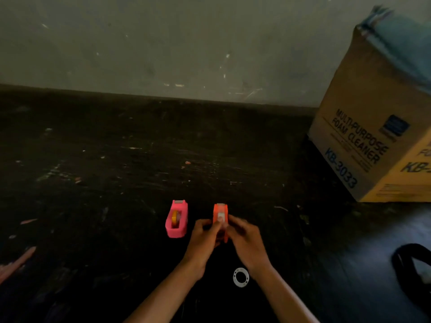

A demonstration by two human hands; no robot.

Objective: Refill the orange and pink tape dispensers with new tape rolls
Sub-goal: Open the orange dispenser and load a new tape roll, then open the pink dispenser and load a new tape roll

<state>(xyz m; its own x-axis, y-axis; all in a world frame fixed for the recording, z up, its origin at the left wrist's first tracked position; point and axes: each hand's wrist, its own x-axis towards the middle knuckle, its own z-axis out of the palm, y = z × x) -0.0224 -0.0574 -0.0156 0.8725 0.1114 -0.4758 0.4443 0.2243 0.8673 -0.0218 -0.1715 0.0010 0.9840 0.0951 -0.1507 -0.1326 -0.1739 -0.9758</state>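
Standing side by side are two dispensers, cutters pointing away: pink dispenser (176, 219) alone, both hands, left hand (203, 238) and right hand (245, 241), holding the orange dispenser (220, 214).

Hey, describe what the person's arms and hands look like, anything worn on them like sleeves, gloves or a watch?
Both arms are bare from the bottom edge of the picture up to the hands: no sleeves show. The left hand and right hand wear no gloves, and no watch, bracelet or ring is visible on either wrist or the fingers. The picture is dim and a little blurred, so small details could be missed.
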